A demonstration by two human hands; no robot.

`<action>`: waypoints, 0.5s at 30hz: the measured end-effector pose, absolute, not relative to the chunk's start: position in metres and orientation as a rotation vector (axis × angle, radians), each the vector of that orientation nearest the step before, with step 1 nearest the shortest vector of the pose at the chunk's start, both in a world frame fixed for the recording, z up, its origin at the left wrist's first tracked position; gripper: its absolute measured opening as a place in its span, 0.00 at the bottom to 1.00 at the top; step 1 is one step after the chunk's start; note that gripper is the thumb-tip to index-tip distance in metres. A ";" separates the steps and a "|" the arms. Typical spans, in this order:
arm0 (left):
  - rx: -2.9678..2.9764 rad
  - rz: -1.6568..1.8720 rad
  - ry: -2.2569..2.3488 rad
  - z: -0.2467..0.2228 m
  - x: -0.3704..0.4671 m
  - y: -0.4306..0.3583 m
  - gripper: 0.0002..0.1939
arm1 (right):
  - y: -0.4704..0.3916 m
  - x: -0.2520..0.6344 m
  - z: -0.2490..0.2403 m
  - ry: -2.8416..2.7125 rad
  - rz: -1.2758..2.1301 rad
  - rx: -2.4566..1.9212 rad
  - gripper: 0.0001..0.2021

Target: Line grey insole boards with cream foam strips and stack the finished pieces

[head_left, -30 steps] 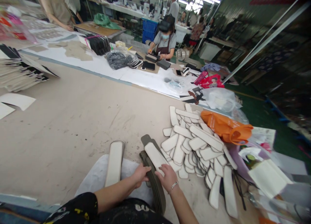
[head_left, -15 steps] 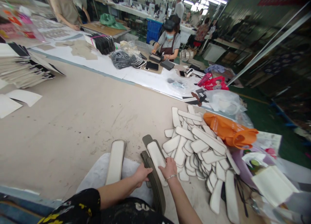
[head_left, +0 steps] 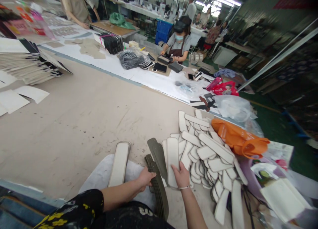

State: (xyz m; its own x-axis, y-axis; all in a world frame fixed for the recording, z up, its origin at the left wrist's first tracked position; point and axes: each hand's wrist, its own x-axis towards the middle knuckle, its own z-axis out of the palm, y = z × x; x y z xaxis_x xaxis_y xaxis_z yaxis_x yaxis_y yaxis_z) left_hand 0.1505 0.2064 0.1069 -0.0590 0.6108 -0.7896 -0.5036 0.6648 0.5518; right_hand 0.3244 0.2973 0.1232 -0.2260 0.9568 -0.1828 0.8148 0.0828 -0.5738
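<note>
My left hand is closed on a fanned stack of dark olive strips with rounded ends, close in front of my body. To its right, my right hand grips a pale, round-cornered strip by its right edge. Between them, more olive strips lie just beyond the held stack. On my left a neat stack of pale strips rests partly over a whitish sheet. A loose heap of pale strips spreads to the right of my right hand.
An orange bag and a purple basin border the heap. At far left stands a thick pile of pale and black pieces. Across the table, a person works beside a clear plastic bag. Another person stands at back left.
My right hand has moved right, carrying the pale strip off the olive strips toward the heap. My left hand keeps its hold in nearly the same place. The view has shifted slightly.
</note>
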 end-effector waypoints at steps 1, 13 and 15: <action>0.106 0.912 1.360 0.106 0.151 0.206 0.22 | 0.303 0.324 0.120 -2.173 0.878 -1.771 0.14; 0.116 0.968 1.384 0.101 0.156 0.205 0.21 | 0.306 0.289 0.118 -2.561 0.320 -1.692 0.21; 0.114 0.969 1.384 0.102 0.156 0.205 0.21 | 0.299 0.284 0.113 -2.679 0.383 -1.729 0.23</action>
